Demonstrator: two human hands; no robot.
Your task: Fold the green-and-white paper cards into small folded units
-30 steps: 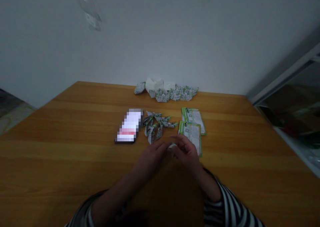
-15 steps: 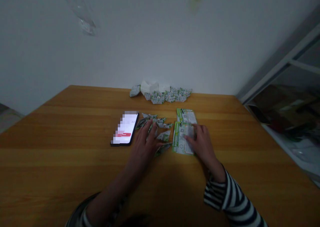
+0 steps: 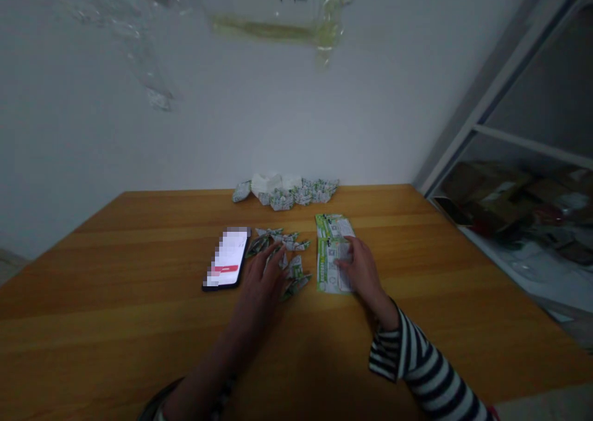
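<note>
My left hand (image 3: 265, 279) lies over a group of small folded paper pieces (image 3: 296, 269), its fingers spread and bent down among them. Some of the pieces are hidden under it. My right hand (image 3: 364, 271) is at the right edge of a green-and-white printed leaflet (image 3: 327, 271), with the thumb on the printed face and the fingers along the upper right side. That leaflet lies flat and overlaps a second leaflet (image 3: 334, 225) behind it. A phone (image 3: 230, 257) with a lit screen rests left of the folded pieces.
A row of crumpled or folded printed papers (image 3: 296, 195) with white tissue (image 3: 266, 183) sits along the wall end of the wooden table (image 3: 139, 242). At the right, beyond a framed glass panel, lie cardboard boxes (image 3: 486, 189) and a dark phone-like object (image 3: 451, 211).
The camera has tilted up, showing more wall. My left hand stays over the folded pieces, near one of which has shifted. My right hand's fingers have moved inward onto the leaflet.
</note>
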